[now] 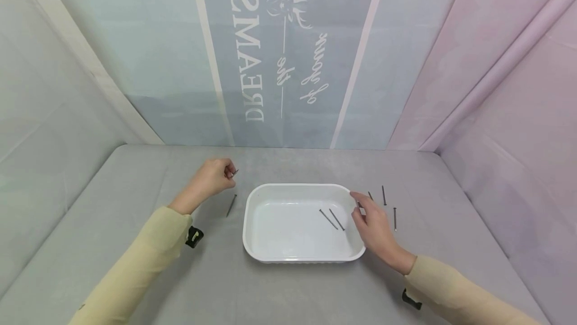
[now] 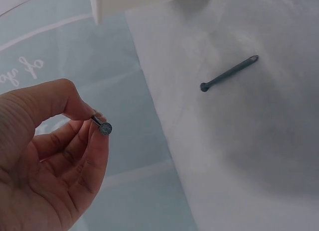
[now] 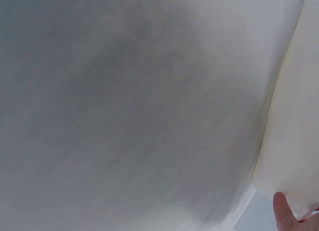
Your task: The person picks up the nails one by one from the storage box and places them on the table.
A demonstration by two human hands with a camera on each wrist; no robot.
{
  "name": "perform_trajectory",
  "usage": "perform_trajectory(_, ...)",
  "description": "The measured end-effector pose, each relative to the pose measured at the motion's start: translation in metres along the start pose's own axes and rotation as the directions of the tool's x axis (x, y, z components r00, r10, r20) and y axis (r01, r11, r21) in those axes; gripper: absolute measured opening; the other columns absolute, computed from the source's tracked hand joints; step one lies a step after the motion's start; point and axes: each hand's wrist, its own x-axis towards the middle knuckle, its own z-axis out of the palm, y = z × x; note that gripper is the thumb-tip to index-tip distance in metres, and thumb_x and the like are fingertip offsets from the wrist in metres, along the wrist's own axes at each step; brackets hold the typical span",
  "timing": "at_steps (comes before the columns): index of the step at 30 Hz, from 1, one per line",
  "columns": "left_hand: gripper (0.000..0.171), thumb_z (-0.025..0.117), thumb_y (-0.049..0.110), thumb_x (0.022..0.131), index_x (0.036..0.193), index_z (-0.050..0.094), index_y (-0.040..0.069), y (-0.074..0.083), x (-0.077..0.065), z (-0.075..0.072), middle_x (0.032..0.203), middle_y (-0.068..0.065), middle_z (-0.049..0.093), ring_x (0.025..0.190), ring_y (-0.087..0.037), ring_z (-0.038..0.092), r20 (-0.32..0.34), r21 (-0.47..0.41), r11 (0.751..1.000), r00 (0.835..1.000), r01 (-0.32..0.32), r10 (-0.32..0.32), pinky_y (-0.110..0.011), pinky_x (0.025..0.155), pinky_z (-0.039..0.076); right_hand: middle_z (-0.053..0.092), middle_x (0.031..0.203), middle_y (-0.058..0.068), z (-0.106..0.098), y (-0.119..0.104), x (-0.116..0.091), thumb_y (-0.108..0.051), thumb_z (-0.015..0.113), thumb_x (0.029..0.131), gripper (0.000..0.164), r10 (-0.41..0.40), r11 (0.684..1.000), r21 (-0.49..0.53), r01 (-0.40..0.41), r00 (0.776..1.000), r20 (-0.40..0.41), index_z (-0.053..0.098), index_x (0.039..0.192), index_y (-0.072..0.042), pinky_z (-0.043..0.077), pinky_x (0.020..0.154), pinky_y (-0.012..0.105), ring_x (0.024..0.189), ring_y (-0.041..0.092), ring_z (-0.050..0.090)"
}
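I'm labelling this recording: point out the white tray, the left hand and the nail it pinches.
White tray (image 1: 288,235), head view, bare floor.
Left hand (image 1: 211,179), head view, middle.
Pinched nail (image 2: 105,128), left wrist view, its head.

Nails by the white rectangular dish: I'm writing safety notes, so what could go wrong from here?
The nail pinched in the left hand could slip onto the gray tabletop. The right hand, at the right rim of the white rectangular dish, might nudge it, sliding the two nails inside.

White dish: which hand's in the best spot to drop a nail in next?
Probably the right hand: it's at the right rim of the white dish and appears to pinch a nail. The left hand pinches another nail, but outside the dish.
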Motion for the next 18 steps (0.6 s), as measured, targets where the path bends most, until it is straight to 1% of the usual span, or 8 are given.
perform_trajectory(8, 0.017, 0.062, 0.003, 0.071, 0.088, 0.061, -0.001, -0.006, 0.002, 0.004, 0.073, -0.006, 0.057, 0.063, -0.017, 0.05, 0.021, -0.007, 0.997, 0.997, 0.076, -0.076, -0.028, 0.056, 0.041, 0.053, 0.121, 0.02, -0.002, 0.001, 0.002, -0.001, 0.045, 0.088, 0.037, -0.003, 1.0, 0.007, 0.003, 1.0, 0.006, 0.05, 0.124, 0.001, 0.052, 0.072, 0.035, 0.102, 0.033, 0.058)
perform_trajectory(14, 0.019, 0.062, 0.005, 0.073, 0.091, 0.06, -0.003, -0.008, 0.004, 0.006, 0.074, -0.008, 0.058, 0.056, -0.015, 0.052, 0.052, -0.038, 0.988, 0.988, 0.149, -0.147, -0.027, 0.051, 0.044, 0.054, 0.121, 0.02, -0.003, 0.002, 0.003, 0.0, 0.046, 0.088, 0.037, -0.014, 1.0, 0.02, 0.014, 1.0, 0.009, 0.05, 0.124, 0.002, 0.052, 0.072, 0.035, 0.101, 0.034, 0.058)
perform_trajectory(18, 0.021, 0.062, 0.005, 0.075, 0.094, 0.06, -0.005, -0.011, 0.004, 0.009, 0.076, -0.01, 0.059, 0.058, -0.017, 0.053, 0.063, -0.059, 0.98, 0.98, 0.192, -0.188, -0.028, 0.052, 0.044, 0.054, 0.121, 0.02, -0.004, 0.003, 0.004, -0.001, 0.046, 0.088, 0.037, -0.015, 1.0, 0.016, 0.015, 1.0, 0.012, 0.05, 0.124, 0.002, 0.052, 0.072, 0.035, 0.101, 0.033, 0.058)
